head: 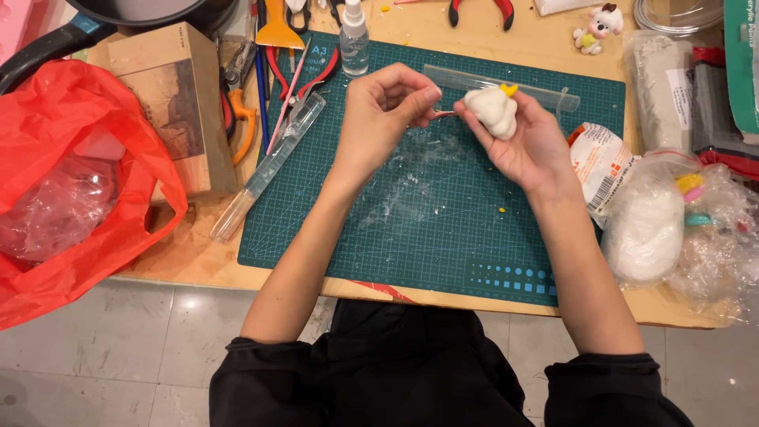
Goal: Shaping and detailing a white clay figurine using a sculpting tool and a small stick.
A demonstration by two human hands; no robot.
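Right hand (528, 146) cups a white clay figure (492, 111) above the green mat (443, 229); left hand (383, 107) pinches a thin tool (444, 115) against it.

Risk, judged: soft clay could dent under a tight squeeze, or the yellow bit (508, 89) on top could get knocked off by a tool slip. Mat middle is bare below the hands; a clear ruler (545, 93) lies just behind, a spray bottle (353, 39) and pliers (316, 75) sit at back-left, clay bags (656, 221) crowd the right edge, and the table front is near.
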